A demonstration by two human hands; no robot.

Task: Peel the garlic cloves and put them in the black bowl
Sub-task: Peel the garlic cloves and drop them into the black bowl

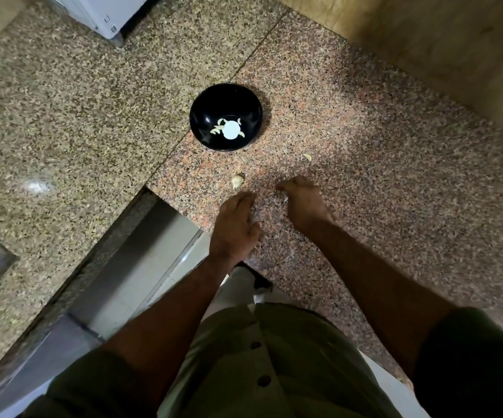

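Garlic cloves (227, 130), pale and curved, lie in the glossy black bowl (203, 116) at upper centre; two more are seen on the speckled granite counter (365, 131) below it, one clove (237, 181) just ahead of the left hand (234, 227), another (306, 157) further right. That hand is held flat, grasping nothing. Whether the curled right hand (303, 200) pinches anything cannot be told. The papery skin is best split at the blunt root end.
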